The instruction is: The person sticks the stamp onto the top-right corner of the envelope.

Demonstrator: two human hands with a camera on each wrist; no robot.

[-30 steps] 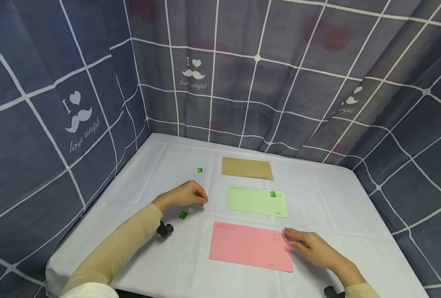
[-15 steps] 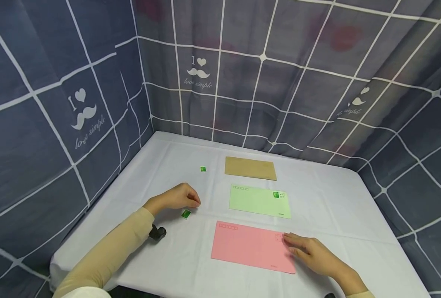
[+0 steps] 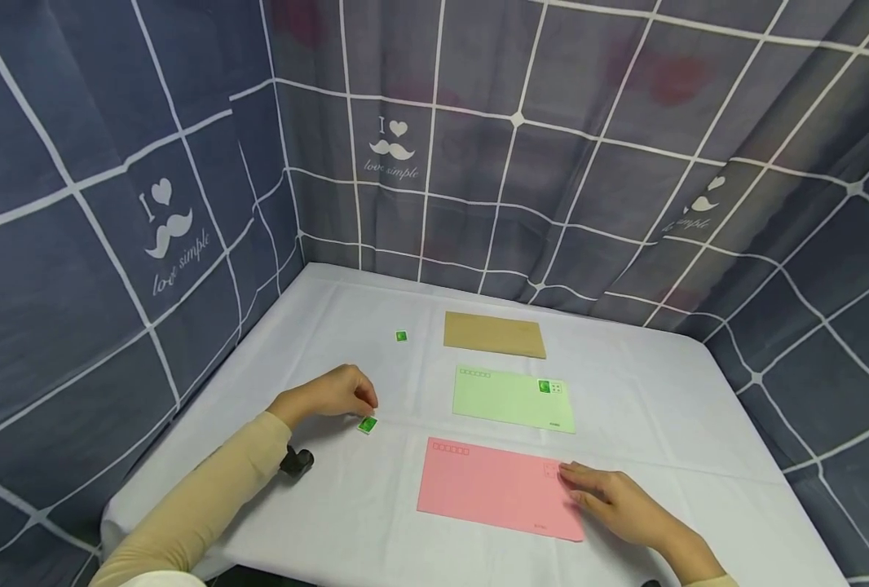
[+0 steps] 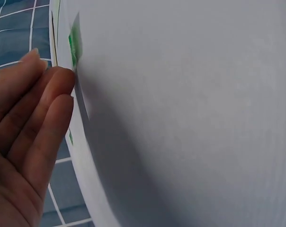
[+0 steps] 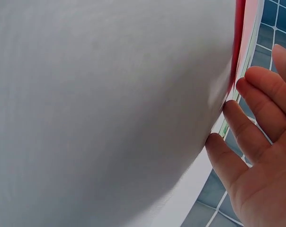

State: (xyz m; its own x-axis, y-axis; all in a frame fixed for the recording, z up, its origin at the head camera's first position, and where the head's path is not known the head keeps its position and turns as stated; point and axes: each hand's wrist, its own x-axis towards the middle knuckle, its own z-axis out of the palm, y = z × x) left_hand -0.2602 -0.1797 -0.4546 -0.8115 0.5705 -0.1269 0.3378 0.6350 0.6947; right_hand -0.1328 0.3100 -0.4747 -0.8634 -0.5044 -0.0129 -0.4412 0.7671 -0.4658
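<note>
My left hand (image 3: 339, 391) hovers at a small green stamp (image 3: 367, 425) on the white tablecloth, fingertips right at its upper edge. In the left wrist view that stamp (image 4: 72, 51) lies just beyond the fingertips, and nothing sits between the thumb and the loosely bent fingers. My right hand (image 3: 614, 501) rests its fingers on the right end of a pink envelope (image 3: 493, 489), beside the printed stamp box. The right wrist view has its fingers (image 5: 263, 109) spread and nearly straight along the red-pink edge.
A light green envelope (image 3: 504, 399) with a green stamp (image 3: 544, 386) in its corner lies behind the pink one. Further back is a brown envelope (image 3: 493, 334). Another green stamp (image 3: 401, 336) lies left of it. Dark checked curtains (image 3: 464, 147) enclose the table.
My left hand has moved left and toward me, from beyond the near stamp to right at its upper edge. My right hand stays at the pink envelope. The head view has shifted slightly.
</note>
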